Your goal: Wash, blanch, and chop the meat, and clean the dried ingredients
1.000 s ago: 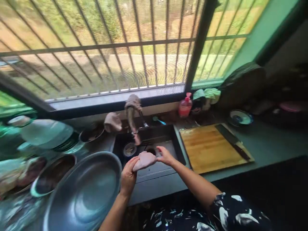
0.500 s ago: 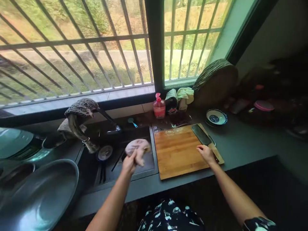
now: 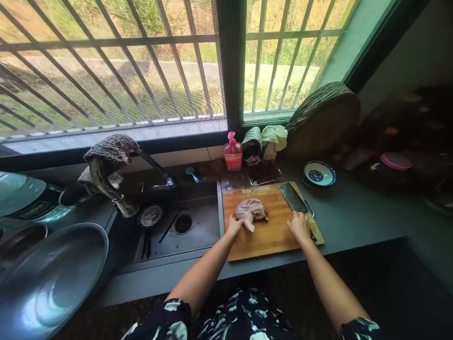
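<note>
A pale, curved piece of meat point(image 3: 252, 209) with a stubby end lies on the wooden cutting board point(image 3: 269, 238). My left hand point(image 3: 234, 227) is at its lower left, fingers closed on its edge. On the right side of the board a cleaver point(image 3: 293, 197) lies flat, its dark blade pointing toward the window. My right hand point(image 3: 300, 227) is curled over the place where blade and handle meet, and the handle's end shows beside the wrist. Part of the grip is hidden under that hand.
Left of the board is a sink point(image 3: 203, 222) with a small bowl point(image 3: 151, 216) under a cloth-wrapped faucet point(image 3: 106, 165). A large metal basin point(image 3: 63, 278) stands at far left. Behind the board are a pink soap bottle point(image 3: 232, 155) and a patterned bowl point(image 3: 319, 174).
My left hand has carried the piece of meat from above the sink rightward and down onto the board. My right hand has come over the cleaver's handle end. The view has shifted slightly.
</note>
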Action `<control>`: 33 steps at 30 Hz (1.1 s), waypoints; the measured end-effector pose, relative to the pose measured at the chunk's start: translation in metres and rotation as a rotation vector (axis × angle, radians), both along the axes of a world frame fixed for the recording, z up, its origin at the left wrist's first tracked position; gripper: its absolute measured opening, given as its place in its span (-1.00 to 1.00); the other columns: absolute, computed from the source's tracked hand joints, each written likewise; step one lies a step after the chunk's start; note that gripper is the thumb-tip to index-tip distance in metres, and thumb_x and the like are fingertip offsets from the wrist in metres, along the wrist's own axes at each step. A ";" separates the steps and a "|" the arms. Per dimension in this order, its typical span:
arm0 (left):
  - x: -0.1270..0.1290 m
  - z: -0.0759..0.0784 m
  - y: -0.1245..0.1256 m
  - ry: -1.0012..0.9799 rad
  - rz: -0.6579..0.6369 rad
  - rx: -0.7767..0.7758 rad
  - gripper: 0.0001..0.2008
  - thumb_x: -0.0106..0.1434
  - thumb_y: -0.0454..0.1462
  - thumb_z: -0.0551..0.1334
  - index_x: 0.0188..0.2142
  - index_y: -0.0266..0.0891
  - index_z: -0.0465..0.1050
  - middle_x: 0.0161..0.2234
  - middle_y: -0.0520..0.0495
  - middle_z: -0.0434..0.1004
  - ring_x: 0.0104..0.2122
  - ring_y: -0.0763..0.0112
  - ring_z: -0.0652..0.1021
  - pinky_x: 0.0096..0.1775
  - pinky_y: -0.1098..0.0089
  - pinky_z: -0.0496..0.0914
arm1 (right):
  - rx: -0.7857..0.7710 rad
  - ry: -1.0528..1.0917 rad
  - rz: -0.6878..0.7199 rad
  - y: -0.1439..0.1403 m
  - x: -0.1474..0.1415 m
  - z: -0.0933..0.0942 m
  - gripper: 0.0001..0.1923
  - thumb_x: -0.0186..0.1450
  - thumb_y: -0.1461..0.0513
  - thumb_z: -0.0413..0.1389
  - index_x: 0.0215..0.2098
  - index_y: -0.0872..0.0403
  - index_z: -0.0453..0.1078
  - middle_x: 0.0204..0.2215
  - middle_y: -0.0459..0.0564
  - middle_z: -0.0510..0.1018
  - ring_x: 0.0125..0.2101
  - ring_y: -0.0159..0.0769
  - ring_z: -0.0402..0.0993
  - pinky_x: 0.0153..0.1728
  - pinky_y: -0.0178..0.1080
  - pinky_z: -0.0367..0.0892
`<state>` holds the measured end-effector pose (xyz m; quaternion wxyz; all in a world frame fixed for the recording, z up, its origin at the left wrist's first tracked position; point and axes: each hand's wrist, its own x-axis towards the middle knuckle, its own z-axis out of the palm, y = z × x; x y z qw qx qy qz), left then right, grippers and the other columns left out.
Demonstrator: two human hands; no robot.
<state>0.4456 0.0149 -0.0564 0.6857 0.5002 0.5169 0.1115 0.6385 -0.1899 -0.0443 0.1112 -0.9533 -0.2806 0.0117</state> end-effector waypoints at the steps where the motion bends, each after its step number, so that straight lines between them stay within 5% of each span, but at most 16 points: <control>1: -0.007 0.000 0.002 0.050 -0.015 0.090 -0.35 -0.05 -0.32 0.33 0.04 -0.36 0.15 -0.01 -0.34 0.33 0.04 0.08 0.33 0.00 0.23 0.25 | -0.076 -0.039 -0.070 -0.002 0.005 -0.001 -0.59 0.07 0.18 0.12 -0.14 0.22 0.34 -0.17 0.29 0.40 -0.11 -0.01 0.30 -0.18 -0.09 0.21; 5: -0.022 0.007 -0.008 0.167 -0.212 0.535 -0.42 0.06 -0.27 0.22 0.08 -0.38 0.16 0.09 -0.38 0.20 0.11 0.08 0.22 0.10 0.18 0.07 | -0.213 -0.036 -0.166 -0.006 0.025 -0.011 -0.64 0.07 0.25 0.10 -0.18 0.28 0.31 -0.22 0.32 0.40 -0.12 0.04 0.31 -0.20 -0.08 0.22; 9: -0.020 0.009 -0.030 0.114 -0.663 0.986 -0.34 -0.08 -0.29 0.33 0.07 -0.13 0.26 0.23 -0.17 -0.04 0.21 -0.05 -0.07 0.16 0.00 -0.22 | -0.147 0.031 -0.155 -0.012 0.040 -0.018 -0.58 0.06 0.22 0.08 -0.15 0.30 0.26 -0.25 0.30 0.42 -0.18 -0.03 0.37 -0.23 -0.16 0.25; 11: -0.016 0.006 -0.030 0.129 -0.855 1.080 -0.41 -0.07 -0.36 0.32 0.01 -0.05 0.33 0.26 -0.10 -0.10 0.22 -0.10 -0.17 0.12 -0.10 -0.33 | -0.052 0.080 -0.151 -0.018 0.041 -0.018 -0.59 0.08 0.18 0.04 -0.14 0.25 0.26 -0.26 0.25 0.44 -0.22 -0.09 0.40 -0.25 -0.19 0.26; 14: -0.006 0.004 -0.016 0.148 -0.917 1.124 -0.63 0.10 -0.42 0.16 -0.11 -0.06 0.42 0.24 -0.07 -0.03 0.22 -0.03 -0.13 0.10 -0.14 -0.32 | 0.152 0.180 -0.138 -0.029 0.036 -0.015 -0.65 0.07 0.12 0.01 -0.22 0.15 0.28 -0.35 0.10 0.48 -0.30 -0.18 0.43 -0.30 -0.22 0.28; 20: 0.024 0.026 0.014 -0.139 -0.792 0.893 -0.73 0.11 -0.39 0.12 -0.22 -0.13 0.46 -0.07 -0.07 0.43 -0.05 0.23 0.38 0.02 0.21 0.17 | 0.532 0.458 -0.144 -0.046 0.015 -0.003 -0.68 0.02 0.01 0.06 -0.40 0.08 0.29 -0.66 -0.14 0.40 -0.61 -0.33 0.36 -0.57 -0.29 0.28; 25: 0.036 0.047 0.028 -0.368 -0.531 0.311 -0.66 -0.08 -0.30 0.29 -0.24 -0.28 0.39 -0.39 0.00 0.45 -0.35 0.39 0.45 -0.26 0.41 0.30 | 0.690 0.663 -0.188 -0.051 0.003 0.014 -0.65 0.02 -0.02 0.09 -0.39 0.05 0.27 -0.78 -0.23 0.29 -0.75 -0.37 0.25 -0.71 -0.32 0.23; 28: 0.032 0.044 0.040 -0.412 -0.544 0.071 -0.53 -0.19 -0.36 0.32 -0.21 -0.30 0.33 -0.45 0.06 0.38 -0.45 0.50 0.40 -0.39 0.50 0.25 | 0.702 0.700 -0.199 -0.048 -0.005 0.021 -0.62 0.01 -0.02 0.12 -0.34 0.06 0.27 -0.77 -0.22 0.30 -0.75 -0.38 0.26 -0.72 -0.32 0.23; 33: 0.026 0.024 0.059 -0.333 -0.465 0.002 -0.49 -0.25 -0.46 0.24 -0.23 -0.27 0.23 -0.48 0.12 0.30 -0.50 0.57 0.34 -0.46 0.54 0.18 | 0.673 0.761 -0.162 -0.031 -0.027 0.025 -0.60 0.02 -0.03 0.12 -0.32 0.07 0.29 -0.78 -0.23 0.30 -0.75 -0.40 0.24 -0.72 -0.33 0.23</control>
